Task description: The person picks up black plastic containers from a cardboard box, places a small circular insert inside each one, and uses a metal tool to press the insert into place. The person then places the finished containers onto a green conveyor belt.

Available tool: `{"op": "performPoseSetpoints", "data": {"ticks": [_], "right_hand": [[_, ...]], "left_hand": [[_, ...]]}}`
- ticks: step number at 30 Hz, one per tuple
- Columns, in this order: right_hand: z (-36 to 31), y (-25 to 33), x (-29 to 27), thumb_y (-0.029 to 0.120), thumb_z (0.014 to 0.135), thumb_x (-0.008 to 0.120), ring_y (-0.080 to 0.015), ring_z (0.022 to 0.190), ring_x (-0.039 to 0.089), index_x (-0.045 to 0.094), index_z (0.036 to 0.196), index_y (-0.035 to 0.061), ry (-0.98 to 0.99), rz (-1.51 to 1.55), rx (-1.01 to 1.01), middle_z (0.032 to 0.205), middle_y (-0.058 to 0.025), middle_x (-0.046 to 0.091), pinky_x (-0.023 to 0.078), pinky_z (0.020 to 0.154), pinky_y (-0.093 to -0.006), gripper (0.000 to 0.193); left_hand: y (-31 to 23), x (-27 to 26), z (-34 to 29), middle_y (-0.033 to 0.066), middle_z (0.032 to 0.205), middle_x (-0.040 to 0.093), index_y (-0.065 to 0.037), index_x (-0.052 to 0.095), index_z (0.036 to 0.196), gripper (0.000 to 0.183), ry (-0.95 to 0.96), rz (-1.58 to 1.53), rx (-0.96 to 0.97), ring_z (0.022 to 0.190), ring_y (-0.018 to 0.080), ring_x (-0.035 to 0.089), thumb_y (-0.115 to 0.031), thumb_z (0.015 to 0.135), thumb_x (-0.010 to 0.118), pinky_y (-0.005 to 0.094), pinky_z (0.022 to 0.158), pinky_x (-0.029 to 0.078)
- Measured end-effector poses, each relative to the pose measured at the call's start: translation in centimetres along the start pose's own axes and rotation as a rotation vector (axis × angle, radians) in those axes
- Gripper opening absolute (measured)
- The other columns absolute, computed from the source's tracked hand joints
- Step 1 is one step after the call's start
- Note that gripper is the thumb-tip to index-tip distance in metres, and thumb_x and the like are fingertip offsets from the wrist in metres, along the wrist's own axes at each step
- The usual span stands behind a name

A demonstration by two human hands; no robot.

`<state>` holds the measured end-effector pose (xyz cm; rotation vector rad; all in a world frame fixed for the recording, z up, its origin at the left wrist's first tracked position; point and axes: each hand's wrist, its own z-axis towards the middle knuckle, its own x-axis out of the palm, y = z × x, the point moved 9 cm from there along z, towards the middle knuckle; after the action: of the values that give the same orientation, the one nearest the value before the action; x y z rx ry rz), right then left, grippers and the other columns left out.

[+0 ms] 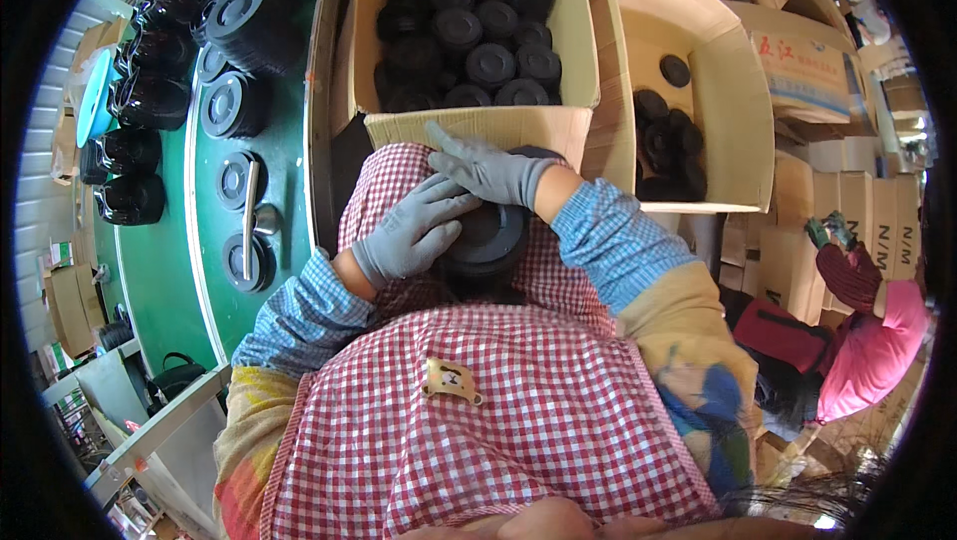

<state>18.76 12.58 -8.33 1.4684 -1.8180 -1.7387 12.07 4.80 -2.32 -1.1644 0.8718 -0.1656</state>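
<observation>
Both my hands wear grey gloves and meet above my lap. My left hand lies with fingers stretched out toward the right, against the edge of a round black disc-shaped part. The part rests in my lap, its top partly covered by my hands. My right hand is over its far edge, fingers extended to the left and thumb apart, close above the left fingertips. Neither hand visibly grips anything. Just beyond my hands stands an open cardboard box holding many similar black round parts.
A second cardboard box at right holds fewer black parts. On the green bench at left are stacked black discs, glossy black pots and a hammer-like tool. A co-worker's pink sleeve shows at far right.
</observation>
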Motion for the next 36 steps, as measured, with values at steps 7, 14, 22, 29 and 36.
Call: {"op": "performPoseSetpoints", "data": {"ticks": [7, 14, 22, 29, 36], "right_hand": [[-5.6, 5.3, -5.4, 0.068, 0.087, 0.06, -0.0398, 0.153, 0.021, 0.027, 0.162, 0.0187, -0.197, -0.448, -0.503, 0.165, -0.0178, 0.027, 0.012, 0.125, -0.0541, 0.096], [-6.3, 9.1, 5.0, 0.067, 0.089, 0.055, -0.0423, 0.156, 0.011, 0.043, 0.155, 0.0273, 0.008, -0.614, -0.625, 0.168, -0.0141, 0.023, 0.004, 0.122, -0.0638, 0.078], [-5.8, 5.1, -2.0, 0.06, 0.088, 0.064, -0.0358, 0.144, 0.038, 0.06, 0.14, 0.025, 0.142, -0.606, -0.608, 0.151, -0.0115, 0.046, 0.031, 0.119, -0.0442, 0.063], [-7.0, 9.7, 4.5, 0.058, 0.088, 0.058, -0.0433, 0.151, 0.025, 0.056, 0.145, 0.026, -0.098, -0.58, -0.691, 0.162, -0.0145, 0.035, 0.013, 0.12, -0.0654, 0.066], [-6.2, 2.1, -1.0, 0.07, 0.071, 0.069, -0.0371, 0.149, 0.028, 0.062, 0.138, 0.0219, 0.122, -0.001, -0.575, 0.155, -0.0118, 0.041, 0.015, 0.12, -0.0643, 0.083]], "left_hand": [[6.4, -3.2, 2.3, 0.0159, 0.131, 0.062, 0.002, 0.059, 0.134, 0.041, -0.001, -0.459, -0.438, 0.123, 0.0244, 0.059, -0.01, 0.095, 0.061, 0.0372, 0.107, 0.048], [8.9, 1.4, 7.4, 0.0164, 0.115, 0.07, -0.002, 0.07, 0.113, 0.031, 0.229, -0.435, -0.548, 0.107, 0.0277, 0.067, -0.028, 0.096, 0.068, 0.0414, 0.091, 0.054], [5.9, 0.4, 7.8, 0.0167, 0.124, 0.068, -0.004, 0.07, 0.122, 0.036, 0.179, -0.627, -0.164, 0.115, 0.0323, 0.066, -0.026, 0.093, 0.072, 0.0424, 0.096, 0.052], [7.0, 2.8, 11.5, 0.0207, 0.108, 0.071, -0.003, 0.068, 0.116, 0.04, 0.448, 0.052, -0.348, 0.1, 0.0345, 0.069, -0.038, 0.099, 0.062, 0.0459, 0.086, 0.053], [6.4, 0.5, 7.6, 0.0155, 0.126, 0.067, -0.005, 0.061, 0.128, 0.044, 0.201, -0.428, -0.225, 0.111, 0.0309, 0.066, -0.041, 0.103, 0.055, 0.0465, 0.089, 0.055]]}}
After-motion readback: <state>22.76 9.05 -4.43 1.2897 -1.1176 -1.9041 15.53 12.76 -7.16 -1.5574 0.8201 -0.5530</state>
